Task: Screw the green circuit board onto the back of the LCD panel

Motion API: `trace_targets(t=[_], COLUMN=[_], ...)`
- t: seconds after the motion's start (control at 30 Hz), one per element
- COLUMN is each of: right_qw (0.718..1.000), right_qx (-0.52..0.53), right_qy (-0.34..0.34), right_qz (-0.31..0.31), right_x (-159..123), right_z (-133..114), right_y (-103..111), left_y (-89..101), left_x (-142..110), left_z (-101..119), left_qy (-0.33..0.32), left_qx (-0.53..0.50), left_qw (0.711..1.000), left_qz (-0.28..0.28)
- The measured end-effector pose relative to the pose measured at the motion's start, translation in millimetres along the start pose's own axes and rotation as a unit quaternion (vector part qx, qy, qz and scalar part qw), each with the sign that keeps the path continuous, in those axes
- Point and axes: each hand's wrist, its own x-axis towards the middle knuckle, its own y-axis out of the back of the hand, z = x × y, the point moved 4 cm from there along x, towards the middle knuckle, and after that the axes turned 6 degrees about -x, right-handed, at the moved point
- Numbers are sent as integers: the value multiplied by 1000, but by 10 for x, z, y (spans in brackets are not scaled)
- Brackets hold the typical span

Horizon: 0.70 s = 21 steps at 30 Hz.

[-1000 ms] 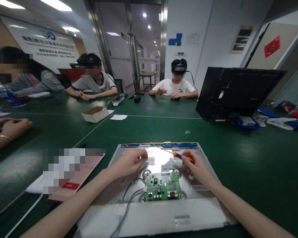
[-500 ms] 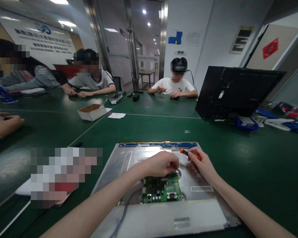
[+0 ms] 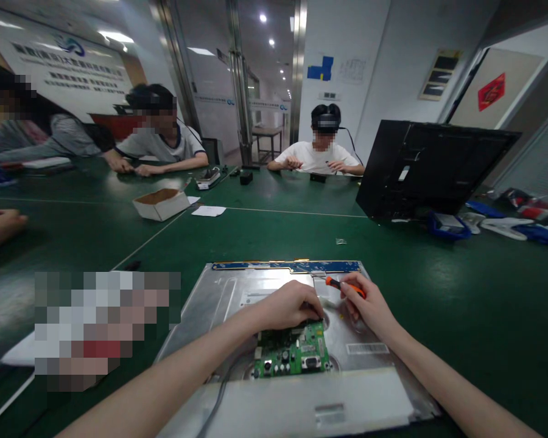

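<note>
A silver metal monitor back panel (image 3: pixel 237 292) lies flat on the green table in front of me. A green circuit board (image 3: pixel 292 356) sits on its middle, with grey cables running off its left side toward me. My left hand (image 3: pixel 287 306) rests closed on the board's far edge, fingers curled down over it; what they pinch is hidden. My right hand (image 3: pixel 369 307) is closed round an orange-handled screwdriver (image 3: pixel 344 285), whose tip points left over the panel. A thin blue strip board (image 3: pixel 292 266) runs along the panel's far edge.
A black monitor shell (image 3: pixel 429 167) stands at the right, with blue and white items (image 3: pixel 506 222) beside it. An open cardboard box (image 3: pixel 161 204) and a paper (image 3: pixel 209 211) lie farther off. Other people sit round the table; another person's hand (image 3: pixel 0 225) rests at left.
My left hand moved from the panel's left part rightward onto the circuit board's far edge. The white ribbon piece beside the board is no longer visible. My right hand stayed put with the screwdriver.
</note>
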Motion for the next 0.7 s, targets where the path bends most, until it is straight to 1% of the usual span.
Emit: trace_targets(t=[0.23, 0.53, 0.7], right_qw=[1000, 1000, 1000], right_qx=[-11, -11, -7], right_qy=[-3, -1, 3], right_qz=[-4, -7, -8], right_x=[-7, -9, -9], right_z=[-4, -14, -26], right_y=[12, 8, 9], left_y=[-26, -29, -31], left_x=[-16, 2, -5], left_z=[54, 47, 46], left_qy=[-15, 10, 13], left_qx=[27, -2, -5], left_qw=[1000, 1000, 1000], left_qz=[1, 11, 11])
